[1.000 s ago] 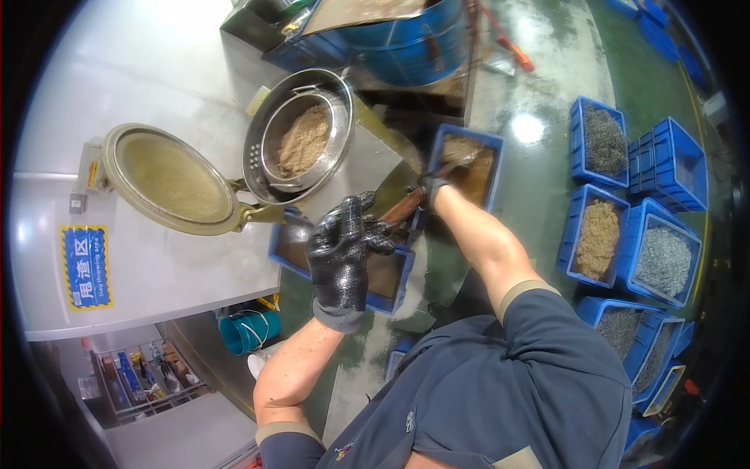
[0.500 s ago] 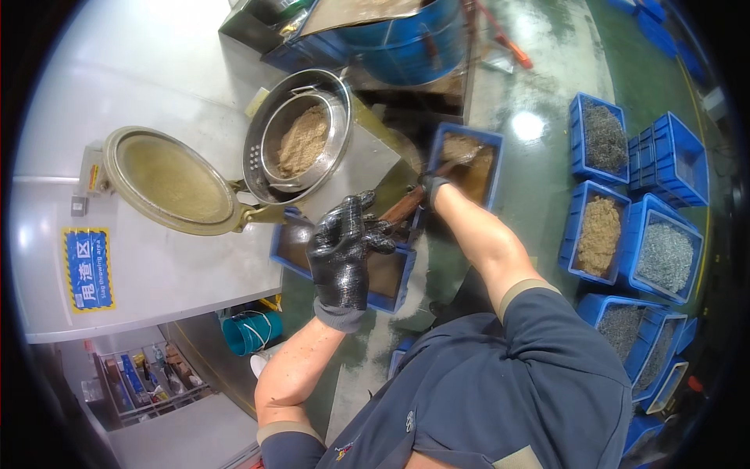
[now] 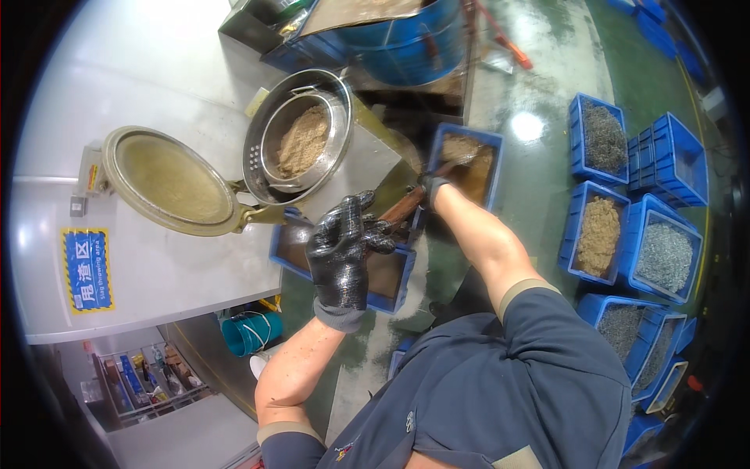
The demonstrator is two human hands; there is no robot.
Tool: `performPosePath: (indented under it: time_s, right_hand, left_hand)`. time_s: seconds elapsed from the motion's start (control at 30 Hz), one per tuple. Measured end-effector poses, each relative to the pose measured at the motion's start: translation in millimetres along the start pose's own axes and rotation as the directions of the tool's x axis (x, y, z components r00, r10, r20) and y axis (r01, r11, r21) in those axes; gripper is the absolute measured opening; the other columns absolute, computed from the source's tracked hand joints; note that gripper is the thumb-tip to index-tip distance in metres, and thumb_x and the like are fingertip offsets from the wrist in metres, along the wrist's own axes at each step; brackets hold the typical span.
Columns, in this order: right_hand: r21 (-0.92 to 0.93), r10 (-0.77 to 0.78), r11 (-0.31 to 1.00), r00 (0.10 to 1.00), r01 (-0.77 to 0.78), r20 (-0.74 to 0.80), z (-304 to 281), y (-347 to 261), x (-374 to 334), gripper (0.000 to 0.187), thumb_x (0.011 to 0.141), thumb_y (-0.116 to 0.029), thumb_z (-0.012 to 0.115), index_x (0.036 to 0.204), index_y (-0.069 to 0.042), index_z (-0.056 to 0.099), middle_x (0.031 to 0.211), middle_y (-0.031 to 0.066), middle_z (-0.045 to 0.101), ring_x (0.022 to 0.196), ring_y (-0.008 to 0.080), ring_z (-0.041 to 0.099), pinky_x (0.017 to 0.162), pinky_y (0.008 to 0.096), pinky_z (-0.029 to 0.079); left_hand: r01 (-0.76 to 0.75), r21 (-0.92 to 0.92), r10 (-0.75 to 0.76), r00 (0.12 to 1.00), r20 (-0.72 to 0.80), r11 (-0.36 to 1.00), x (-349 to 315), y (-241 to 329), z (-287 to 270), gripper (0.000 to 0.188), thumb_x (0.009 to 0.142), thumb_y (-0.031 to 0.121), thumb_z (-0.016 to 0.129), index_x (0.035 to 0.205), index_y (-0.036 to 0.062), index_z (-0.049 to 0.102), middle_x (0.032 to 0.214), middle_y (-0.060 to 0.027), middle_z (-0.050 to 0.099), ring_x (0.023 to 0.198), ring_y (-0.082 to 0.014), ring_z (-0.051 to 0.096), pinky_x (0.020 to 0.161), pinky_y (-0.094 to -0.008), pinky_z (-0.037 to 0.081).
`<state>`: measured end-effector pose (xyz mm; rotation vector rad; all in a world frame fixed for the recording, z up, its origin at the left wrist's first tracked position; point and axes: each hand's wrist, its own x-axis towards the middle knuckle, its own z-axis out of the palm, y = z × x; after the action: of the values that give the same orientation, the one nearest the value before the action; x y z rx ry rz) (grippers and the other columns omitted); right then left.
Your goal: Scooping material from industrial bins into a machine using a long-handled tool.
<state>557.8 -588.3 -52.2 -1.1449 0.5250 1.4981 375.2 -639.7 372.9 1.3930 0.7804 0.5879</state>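
Change: almost none, pose holds | left hand [image 3: 341, 254]: gloved, clenched on wooden handle [image 3: 400, 208] | right hand [image 3: 432, 186]: grip unclear, tool down in blue crate [image 3: 491, 141] | scooping stalled.

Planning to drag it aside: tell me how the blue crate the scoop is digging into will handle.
The blue crate holds brown granular fill, so probably heavy. Rigid plastic walls should keep shape. On the glossy floor it may slide rather than tip.
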Motion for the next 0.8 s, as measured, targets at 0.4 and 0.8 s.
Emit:
performPosePath:
  time_s: [0.4,0.8]
  right_hand:
    - [-0.053,-0.054,0.997,0.998,0.056,0.029,-8,-1,2,0.043,0.096,-0.041,0.047,0.123,-0.007,0.049,0.108,0.0169,0.06,0.099,0.0287,0.059,0.089,0.0404,0.045]
    - [0.011,0.013,1.0,0.998,-0.014,0.064,-10,0,16,0.041,0.097,-0.041,0.044,0.12,-0.008,0.051,0.106,0.0158,0.061,0.099,0.0289,0.058,0.088,0.0405,0.046]
  left_hand:
    - [0.014,0.039,-0.014,1.0,0.014,0.999,0,4,4,0.036,0.102,0.027,0.048,0.113,-0.0055,0.06,0.076,-0.0118,0.065,0.065,-0.0156,0.063,0.058,-0.0256,0.051]
    - [0.003,0.043,-0.004,1.0,0.026,0.999,-2,3,7,0.038,0.102,0.028,0.048,0.114,-0.0061,0.06,0.073,-0.0112,0.065,0.068,-0.0162,0.064,0.059,-0.0267,0.051]
